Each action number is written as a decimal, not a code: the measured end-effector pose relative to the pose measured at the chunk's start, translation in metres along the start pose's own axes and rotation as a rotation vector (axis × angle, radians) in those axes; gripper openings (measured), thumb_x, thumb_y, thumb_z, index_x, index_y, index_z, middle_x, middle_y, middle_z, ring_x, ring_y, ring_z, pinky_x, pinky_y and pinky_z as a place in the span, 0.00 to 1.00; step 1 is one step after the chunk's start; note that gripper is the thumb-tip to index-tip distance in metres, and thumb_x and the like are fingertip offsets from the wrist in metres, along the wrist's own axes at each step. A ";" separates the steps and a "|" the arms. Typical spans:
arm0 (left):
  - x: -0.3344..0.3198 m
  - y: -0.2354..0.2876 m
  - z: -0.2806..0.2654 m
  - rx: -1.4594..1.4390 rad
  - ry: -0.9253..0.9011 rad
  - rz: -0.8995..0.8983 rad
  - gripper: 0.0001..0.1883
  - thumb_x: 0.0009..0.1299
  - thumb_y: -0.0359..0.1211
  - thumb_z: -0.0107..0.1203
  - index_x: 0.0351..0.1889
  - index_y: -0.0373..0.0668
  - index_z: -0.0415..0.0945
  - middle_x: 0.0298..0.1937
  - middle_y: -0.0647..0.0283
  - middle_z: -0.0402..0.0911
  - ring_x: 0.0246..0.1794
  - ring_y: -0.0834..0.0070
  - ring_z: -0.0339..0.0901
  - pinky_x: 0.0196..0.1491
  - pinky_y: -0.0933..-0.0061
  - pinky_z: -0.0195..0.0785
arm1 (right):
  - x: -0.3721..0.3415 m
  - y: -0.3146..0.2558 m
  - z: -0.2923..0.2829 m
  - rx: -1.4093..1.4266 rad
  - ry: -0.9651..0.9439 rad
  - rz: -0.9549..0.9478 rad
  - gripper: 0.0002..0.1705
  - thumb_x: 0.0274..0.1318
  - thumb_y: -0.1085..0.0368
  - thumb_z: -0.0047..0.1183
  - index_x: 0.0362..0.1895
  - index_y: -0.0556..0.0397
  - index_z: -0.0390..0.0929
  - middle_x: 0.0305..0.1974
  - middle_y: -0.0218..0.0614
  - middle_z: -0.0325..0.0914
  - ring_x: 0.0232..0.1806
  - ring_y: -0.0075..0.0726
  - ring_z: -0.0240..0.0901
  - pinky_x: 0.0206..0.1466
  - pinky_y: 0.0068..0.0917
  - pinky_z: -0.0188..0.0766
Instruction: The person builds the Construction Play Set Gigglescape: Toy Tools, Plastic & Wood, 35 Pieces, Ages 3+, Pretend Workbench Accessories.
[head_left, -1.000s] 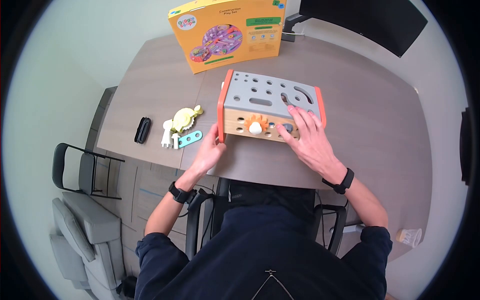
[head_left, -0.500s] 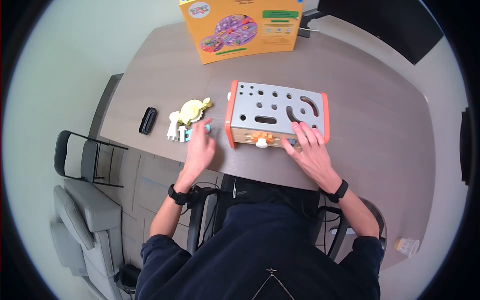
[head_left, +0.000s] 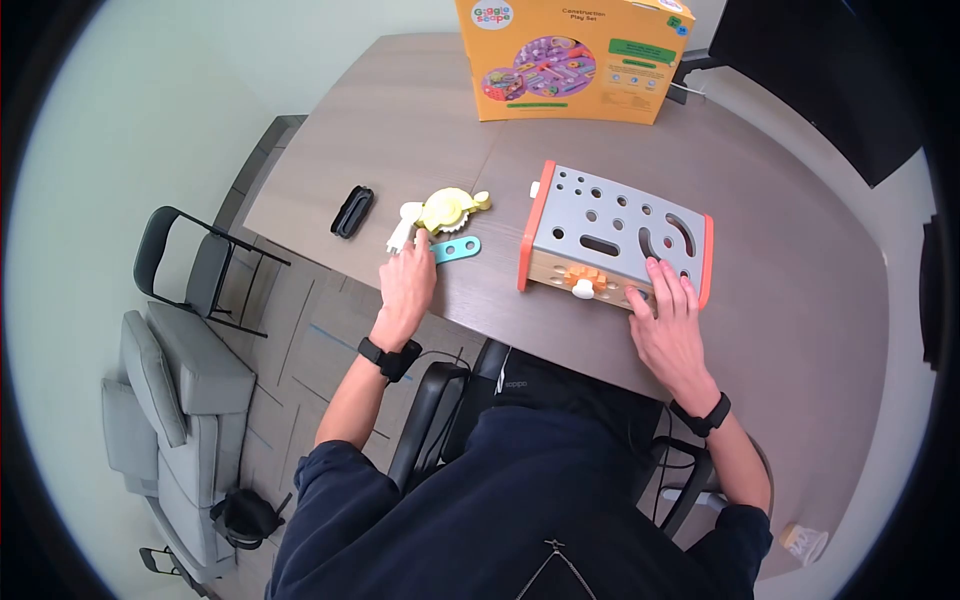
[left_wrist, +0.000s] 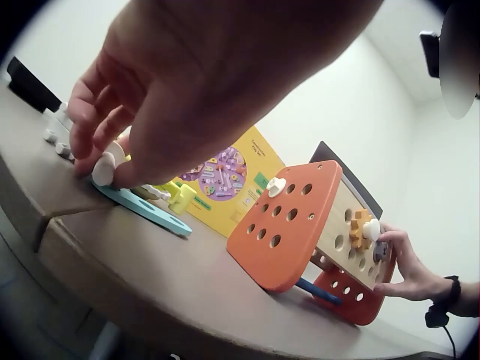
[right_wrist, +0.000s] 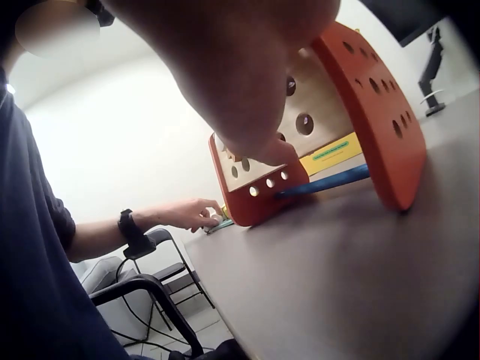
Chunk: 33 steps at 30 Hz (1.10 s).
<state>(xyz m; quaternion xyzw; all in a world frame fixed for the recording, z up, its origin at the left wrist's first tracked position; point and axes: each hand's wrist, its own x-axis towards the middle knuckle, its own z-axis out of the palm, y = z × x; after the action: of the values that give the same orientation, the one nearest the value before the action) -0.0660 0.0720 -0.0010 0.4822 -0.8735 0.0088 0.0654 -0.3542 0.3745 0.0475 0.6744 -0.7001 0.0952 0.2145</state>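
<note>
My left hand (head_left: 408,285) pinches a white toy bolt (left_wrist: 103,171) between thumb and fingers, at the end of a teal strip with holes (head_left: 460,249). Just beyond lie a yellow piece with a white toothed wheel (head_left: 445,210) and a white toy piece (head_left: 400,237). To the right stands a toy workbench (head_left: 612,190) with a grey top and orange ends. My right hand (head_left: 670,335) grips its front right edge, fingers on the top, thumb by a grey nut (left_wrist: 381,252). An orange gear (left_wrist: 361,229) sits on the wooden front.
A yellow play set box (head_left: 580,60) stands at the back beside a monitor (head_left: 815,90). A black case (head_left: 352,211) lies near the table's left edge. A folding chair (head_left: 200,260) and a grey sofa (head_left: 200,360) are beyond that edge.
My left hand has left the workbench's left end and moved left to the white bolt by the teal strip. My right hand stays on the workbench, which has been lowered forward and sits flatter.
</note>
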 end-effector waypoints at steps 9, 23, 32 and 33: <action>-0.008 0.054 -0.086 -0.748 0.084 0.108 0.22 0.80 0.33 0.61 0.68 0.37 0.70 0.42 0.53 0.90 0.40 0.62 0.90 0.42 0.62 0.81 | 0.017 0.016 -0.054 0.418 -0.031 0.038 0.24 0.60 0.71 0.65 0.60 0.54 0.78 0.72 0.48 0.70 0.76 0.56 0.65 0.75 0.54 0.65; 0.014 0.245 -0.137 -1.223 -0.388 0.693 0.17 0.77 0.32 0.65 0.56 0.37 0.70 0.41 0.54 0.92 0.42 0.68 0.89 0.45 0.66 0.79 | 0.049 0.079 -0.136 0.421 -0.019 0.043 0.21 0.63 0.76 0.59 0.61 0.53 0.81 0.56 0.38 0.81 0.55 0.50 0.81 0.56 0.44 0.79; 0.018 0.267 -0.127 -1.026 -0.456 0.675 0.17 0.75 0.32 0.67 0.52 0.36 0.70 0.40 0.52 0.89 0.43 0.61 0.91 0.48 0.62 0.81 | 0.047 0.094 -0.120 0.341 -0.149 -0.085 0.20 0.61 0.75 0.58 0.57 0.52 0.78 0.50 0.36 0.79 0.51 0.48 0.79 0.53 0.43 0.79; 0.018 0.267 -0.122 -1.031 -0.444 0.676 0.17 0.74 0.32 0.68 0.51 0.36 0.70 0.39 0.52 0.89 0.43 0.61 0.91 0.47 0.62 0.81 | 0.047 0.096 -0.117 0.338 -0.151 -0.095 0.18 0.60 0.75 0.58 0.56 0.52 0.78 0.50 0.36 0.80 0.52 0.48 0.79 0.53 0.43 0.80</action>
<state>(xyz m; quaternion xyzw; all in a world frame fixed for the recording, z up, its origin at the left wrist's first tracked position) -0.2882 0.2093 0.1352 0.0781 -0.8620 -0.4908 0.1001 -0.4281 0.3882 0.1872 0.7383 -0.6556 0.1504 0.0494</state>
